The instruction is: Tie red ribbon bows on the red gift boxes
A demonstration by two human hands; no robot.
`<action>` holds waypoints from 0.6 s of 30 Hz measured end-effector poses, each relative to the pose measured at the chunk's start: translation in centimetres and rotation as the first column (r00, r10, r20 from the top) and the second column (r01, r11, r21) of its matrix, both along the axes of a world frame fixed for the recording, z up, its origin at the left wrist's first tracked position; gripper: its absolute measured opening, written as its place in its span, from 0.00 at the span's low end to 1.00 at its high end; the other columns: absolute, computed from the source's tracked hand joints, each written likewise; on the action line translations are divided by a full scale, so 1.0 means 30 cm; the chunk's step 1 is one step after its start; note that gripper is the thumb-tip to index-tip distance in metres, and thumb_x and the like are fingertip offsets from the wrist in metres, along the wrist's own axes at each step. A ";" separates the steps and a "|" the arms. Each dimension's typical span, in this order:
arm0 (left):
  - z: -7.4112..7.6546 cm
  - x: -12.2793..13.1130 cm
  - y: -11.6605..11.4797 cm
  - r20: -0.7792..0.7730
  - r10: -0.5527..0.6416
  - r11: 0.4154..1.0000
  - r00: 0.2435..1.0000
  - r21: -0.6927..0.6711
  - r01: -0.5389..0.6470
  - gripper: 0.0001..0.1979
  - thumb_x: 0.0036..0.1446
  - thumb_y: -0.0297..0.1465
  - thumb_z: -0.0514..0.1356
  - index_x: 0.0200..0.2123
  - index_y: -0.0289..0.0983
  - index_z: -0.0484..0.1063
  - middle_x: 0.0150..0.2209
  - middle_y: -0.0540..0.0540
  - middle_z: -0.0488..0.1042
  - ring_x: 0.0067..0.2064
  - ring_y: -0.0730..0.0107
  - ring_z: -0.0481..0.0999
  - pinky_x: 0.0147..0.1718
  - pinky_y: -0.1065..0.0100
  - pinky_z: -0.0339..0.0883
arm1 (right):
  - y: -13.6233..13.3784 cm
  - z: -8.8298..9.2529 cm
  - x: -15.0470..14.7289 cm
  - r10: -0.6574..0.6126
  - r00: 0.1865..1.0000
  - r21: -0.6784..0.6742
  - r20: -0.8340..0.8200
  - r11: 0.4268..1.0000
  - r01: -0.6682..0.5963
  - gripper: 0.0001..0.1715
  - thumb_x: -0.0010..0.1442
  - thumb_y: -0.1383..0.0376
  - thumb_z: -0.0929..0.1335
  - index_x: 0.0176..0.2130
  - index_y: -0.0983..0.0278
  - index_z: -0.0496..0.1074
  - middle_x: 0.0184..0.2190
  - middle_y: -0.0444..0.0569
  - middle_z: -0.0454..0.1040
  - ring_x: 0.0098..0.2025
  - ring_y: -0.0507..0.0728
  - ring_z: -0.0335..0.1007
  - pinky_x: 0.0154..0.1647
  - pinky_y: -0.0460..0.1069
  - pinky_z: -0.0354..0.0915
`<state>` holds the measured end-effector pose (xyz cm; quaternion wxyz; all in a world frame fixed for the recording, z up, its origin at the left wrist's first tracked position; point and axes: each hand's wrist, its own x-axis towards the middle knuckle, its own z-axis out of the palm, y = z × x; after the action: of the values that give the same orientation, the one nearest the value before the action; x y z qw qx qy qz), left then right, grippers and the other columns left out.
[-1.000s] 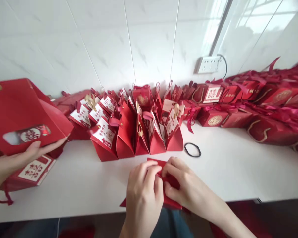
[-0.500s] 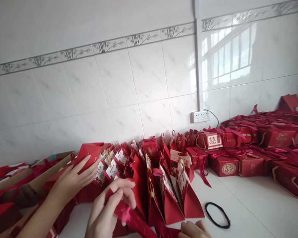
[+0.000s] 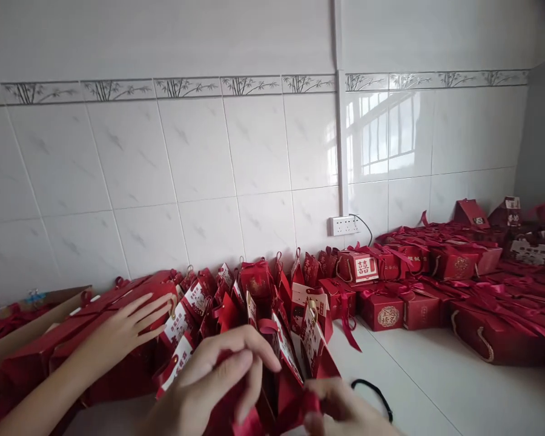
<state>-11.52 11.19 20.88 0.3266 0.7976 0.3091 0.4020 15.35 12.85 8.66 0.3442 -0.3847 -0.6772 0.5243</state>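
Near the bottom centre, my left hand (image 3: 222, 375) has its fingers curled round a dark red ribbon (image 3: 249, 424), part of which shows below them. To its right, my right hand (image 3: 345, 409) pinches red ribbon between thumb and fingertips at the lower edge. Just beyond both hands stand upright red gift bags (image 3: 322, 363) with white printed panels and small loops. The ribbon's path between my hands is partly hidden and blurred.
Another person's hand (image 3: 148, 318) reaches from the left over red boxes (image 3: 104, 309). Ribboned red boxes (image 3: 384, 309) are piled at right. A black band (image 3: 376, 393) lies on the white surface (image 3: 418, 375); a socket strip (image 3: 344, 226) is on the wall.
The view has levelled and turned right. My hands have moved closer together. The other person's hand has let go of a red box and now spreads its fingers over the boxes.
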 end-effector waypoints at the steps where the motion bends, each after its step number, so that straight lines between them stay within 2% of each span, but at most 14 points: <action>1: -0.001 0.056 -0.019 0.034 -0.024 0.998 0.999 -0.065 0.026 0.18 0.68 0.39 0.48 0.42 0.37 0.75 0.19 0.51 0.68 0.22 0.75 0.67 0.27 0.72 0.67 | 0.005 0.036 0.007 0.025 0.997 -0.059 -0.072 0.998 -0.030 0.31 0.50 0.40 0.71 0.33 0.64 0.68 0.28 0.44 0.67 0.30 0.51 0.62 0.31 0.45 0.60; 2: 0.000 0.095 -0.034 0.130 -0.062 0.982 0.990 -0.172 0.084 0.17 0.67 0.41 0.51 0.42 0.37 0.74 0.22 0.50 0.69 0.24 0.76 0.67 0.29 0.73 0.66 | 0.012 0.074 0.012 0.084 0.989 -0.067 -0.119 0.993 -0.092 0.33 0.50 0.38 0.70 0.29 0.65 0.66 0.24 0.42 0.63 0.26 0.49 0.57 0.28 0.44 0.57; 4: 0.008 0.125 -0.057 0.278 -0.138 0.948 0.951 -0.240 0.208 0.15 0.61 0.41 0.59 0.45 0.38 0.73 0.29 0.48 0.72 0.30 0.75 0.70 0.33 0.73 0.66 | 0.034 0.147 0.012 0.172 0.966 -0.060 -0.193 0.981 -0.186 0.33 0.53 0.39 0.69 0.27 0.66 0.65 0.22 0.41 0.60 0.23 0.47 0.52 0.25 0.43 0.51; 6: 0.018 0.119 -0.073 0.359 -0.127 0.937 0.925 -0.263 0.231 0.17 0.57 0.38 0.65 0.48 0.40 0.73 0.35 0.46 0.74 0.36 0.72 0.72 0.39 0.73 0.68 | 0.062 0.209 0.007 0.253 0.933 -0.020 -0.255 0.964 -0.266 0.30 0.56 0.42 0.69 0.27 0.66 0.65 0.22 0.41 0.62 0.21 0.45 0.50 0.23 0.43 0.49; 9: 0.030 0.105 -0.087 0.360 0.026 0.954 0.933 -0.287 0.084 0.12 0.58 0.34 0.65 0.45 0.43 0.76 0.36 0.48 0.76 0.38 0.74 0.74 0.41 0.76 0.69 | 0.101 0.281 -0.005 0.334 0.898 0.083 -0.288 0.942 -0.324 0.27 0.59 0.46 0.69 0.27 0.67 0.66 0.22 0.41 0.63 0.20 0.44 0.49 0.20 0.43 0.47; 12: 0.036 0.118 -0.078 0.307 0.121 0.966 0.944 -0.256 -0.040 0.05 0.61 0.33 0.62 0.39 0.42 0.77 0.32 0.50 0.76 0.33 0.79 0.75 0.35 0.81 0.69 | 0.115 0.344 -0.018 0.382 0.886 0.194 -0.262 0.921 -0.339 0.22 0.60 0.51 0.71 0.29 0.68 0.71 0.23 0.43 0.65 0.22 0.45 0.53 0.21 0.43 0.49; 15: 0.037 0.146 -0.053 0.292 0.174 0.973 0.940 -0.196 -0.119 0.05 0.60 0.33 0.63 0.34 0.40 0.79 0.29 0.50 0.78 0.31 0.79 0.75 0.33 0.83 0.69 | 0.100 0.398 -0.032 0.465 0.849 0.272 -0.250 0.876 -0.399 0.16 0.59 0.55 0.72 0.30 0.66 0.75 0.26 0.44 0.68 0.26 0.48 0.60 0.27 0.43 0.58; 18: 0.031 0.178 -0.031 0.384 0.276 0.958 0.881 -0.185 -0.219 0.07 0.56 0.36 0.66 0.31 0.39 0.80 0.26 0.51 0.78 0.31 0.79 0.76 0.34 0.83 0.69 | 0.076 0.424 -0.040 0.493 0.834 0.300 -0.250 0.858 -0.417 0.13 0.60 0.59 0.72 0.30 0.65 0.76 0.27 0.45 0.70 0.32 0.50 0.65 0.35 0.45 0.63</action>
<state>-6.20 10.27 21.80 0.3829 0.6265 0.3605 0.5753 14.15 15.13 21.37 0.3556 -0.0788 -0.7416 0.5633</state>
